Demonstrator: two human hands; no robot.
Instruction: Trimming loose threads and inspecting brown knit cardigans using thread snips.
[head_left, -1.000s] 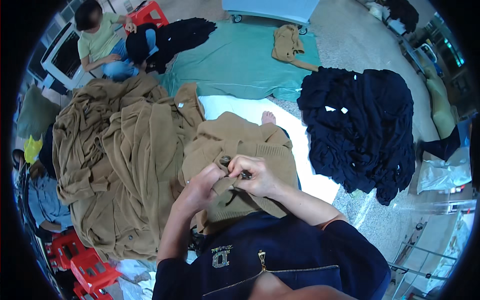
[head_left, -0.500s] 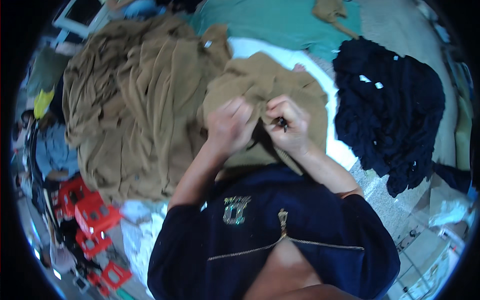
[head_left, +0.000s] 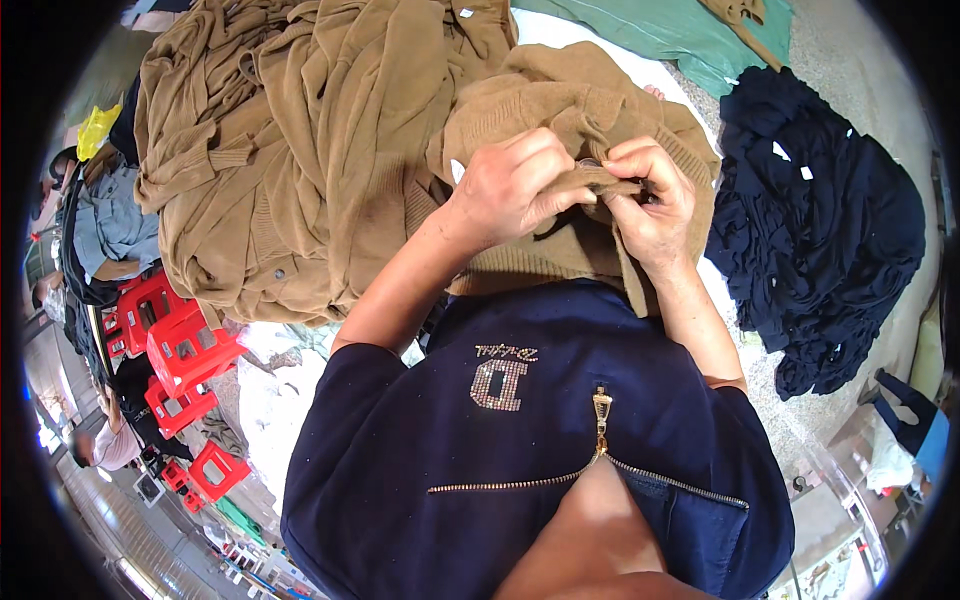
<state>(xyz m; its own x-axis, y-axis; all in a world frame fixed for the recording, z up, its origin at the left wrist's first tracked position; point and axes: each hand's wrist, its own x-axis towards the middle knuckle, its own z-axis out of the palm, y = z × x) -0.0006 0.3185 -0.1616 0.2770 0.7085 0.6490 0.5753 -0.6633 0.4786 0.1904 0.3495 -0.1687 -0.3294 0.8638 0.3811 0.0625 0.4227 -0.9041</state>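
Observation:
A tan knitted sweater (head_left: 560,110) lies bunched on my lap above my dark blue zipped top. My left hand (head_left: 515,185) pinches a fold of the sweater's edge. My right hand (head_left: 650,195) grips the same fold just to the right, fingers closed, with a small dark object partly hidden between the fingertips. Both hands touch each other at the fold, near a small button on the knit.
A big heap of tan sweaters (head_left: 300,150) lies to the left. A pile of dark navy garments (head_left: 820,220) sits on the floor at right. Green cloth (head_left: 680,25) lies at the top. Red plastic stools (head_left: 175,345) and another person (head_left: 105,225) are at far left.
The view has tipped down and closer, so my hands and the sweater appear larger and higher. Both hands have kept hold of the same fold of tan knit.

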